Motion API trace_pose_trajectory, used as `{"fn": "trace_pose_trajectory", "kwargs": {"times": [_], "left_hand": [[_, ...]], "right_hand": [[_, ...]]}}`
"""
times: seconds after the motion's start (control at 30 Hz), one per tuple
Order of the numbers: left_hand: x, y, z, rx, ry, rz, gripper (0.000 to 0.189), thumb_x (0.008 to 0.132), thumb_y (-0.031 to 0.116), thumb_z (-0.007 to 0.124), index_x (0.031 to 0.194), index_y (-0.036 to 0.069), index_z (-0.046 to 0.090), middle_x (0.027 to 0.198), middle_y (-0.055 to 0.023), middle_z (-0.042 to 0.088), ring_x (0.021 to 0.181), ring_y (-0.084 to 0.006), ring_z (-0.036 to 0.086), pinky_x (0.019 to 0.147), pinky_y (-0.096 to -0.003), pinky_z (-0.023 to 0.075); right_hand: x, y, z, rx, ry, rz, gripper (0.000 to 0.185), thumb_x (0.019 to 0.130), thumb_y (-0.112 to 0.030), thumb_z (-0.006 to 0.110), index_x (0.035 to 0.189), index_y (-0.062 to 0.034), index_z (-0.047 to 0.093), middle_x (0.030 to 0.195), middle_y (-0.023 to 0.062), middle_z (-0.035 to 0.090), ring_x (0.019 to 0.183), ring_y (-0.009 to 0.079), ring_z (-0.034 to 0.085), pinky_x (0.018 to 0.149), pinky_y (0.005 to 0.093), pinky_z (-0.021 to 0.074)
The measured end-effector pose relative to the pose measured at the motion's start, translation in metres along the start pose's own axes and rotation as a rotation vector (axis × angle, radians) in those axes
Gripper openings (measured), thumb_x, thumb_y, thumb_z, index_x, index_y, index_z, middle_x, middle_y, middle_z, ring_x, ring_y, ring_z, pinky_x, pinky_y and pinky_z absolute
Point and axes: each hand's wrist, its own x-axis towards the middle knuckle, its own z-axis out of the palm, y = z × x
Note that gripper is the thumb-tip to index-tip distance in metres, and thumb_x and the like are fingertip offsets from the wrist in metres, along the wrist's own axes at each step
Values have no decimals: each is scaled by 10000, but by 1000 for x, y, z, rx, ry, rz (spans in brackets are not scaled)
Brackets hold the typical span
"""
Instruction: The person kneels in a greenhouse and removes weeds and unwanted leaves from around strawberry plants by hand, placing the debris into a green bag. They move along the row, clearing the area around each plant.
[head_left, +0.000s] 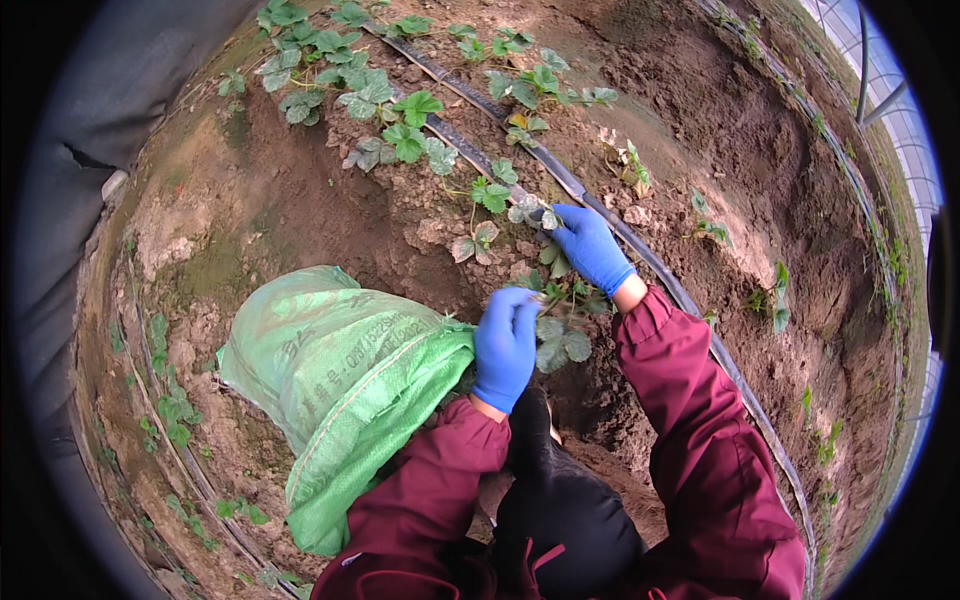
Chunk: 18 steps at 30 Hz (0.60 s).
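Note:
Blue gloves cover both hands. My right hand (589, 244) has its fingertips at a pale, spotted strawberry leaf (527, 210), beside the drip tape; whether they close on it is hard to see. My left hand (507, 341) is lower and to the left, fingers curled at the stems of a low strawberry plant (553, 343); its fingertips are blurred, so a grip cannot be made out. Against my left forearm lies a bulky green woven plastic sack (337, 360), its mouth towards me. A leaf with browned edges (475, 243) grows between the sack and my right hand.
Two black drip tapes (637, 244) run along the soil bed. More strawberry plants (409, 124) grow at the top, others (176, 412) at the left. Dark sheeting (82, 150) borders the left side. Metal greenhouse framing (885, 105) stands at the upper right.

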Motion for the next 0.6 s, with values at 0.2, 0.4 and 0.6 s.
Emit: {"fn": "trace_pose_trajectory", "kwargs": {"times": [0.2, 0.4, 0.6], "left_hand": [[97, -31, -31, 210, 371, -154, 191, 993, 160, 483, 1063, 18, 590, 973, -141, 675, 856, -260, 655, 770, -356, 511], [144, -64, -33, 901, -166, -308, 252, 897, 278, 585, 970, 60, 689, 990, -182, 698, 947, -392, 656, 832, -472, 513], [163, -70, -27, 1071, -291, -286, 182, 866, 192, 568, 930, 75, 693, 964, -184, 702, 912, -380, 676, 771, -492, 533]], "right_hand": [[39, 14, 48, 134, 100, 169, 202, 924, -125, 523, 1048, 0, 621, 781, 123, 710, 720, 219, 671, 654, 343, 510], [64, 17, 62, -180, 118, 64, 330, 850, -296, 667, 958, 15, 647, 904, 252, 674, 847, 394, 661, 754, 446, 510], [75, 5, 61, -550, -64, 146, 368, 834, -353, 664, 993, -21, 676, 1009, 246, 674, 966, 414, 642, 842, 495, 507]]}}
